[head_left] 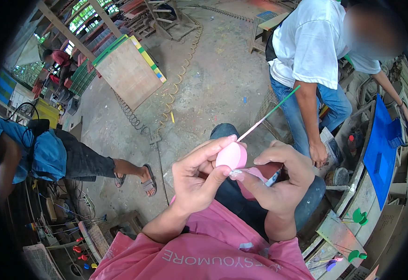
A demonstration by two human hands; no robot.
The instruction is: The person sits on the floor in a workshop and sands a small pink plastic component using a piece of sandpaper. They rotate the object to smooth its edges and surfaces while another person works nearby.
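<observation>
In front of my pink shirt, my left hand (pixel 192 175) pinches a smooth pink rounded piece (pixel 231 155) with one flat oval face. A thin stick (pixel 271 111), pale pink low down and green toward its tip, slants up and right from the piece. My right hand (pixel 285 182) is curled close beside it, thumb at the piece's lower edge. Between its thumb and fingers shows a thin pale strip (pixel 272 178) with bluish marks; whether it is cloth or paper I cannot tell. My fingers partly hide both things.
A person in a white shirt (pixel 323 39) sits at the right, by a blue sheet (pixel 382 149). Green pieces on sticks (pixel 360 217) stand beyond my right knee. Someone in blue (pixel 41 151) is at the left. A wooden board (pixel 129 74) and coiled hose (pixel 185 65) are ahead.
</observation>
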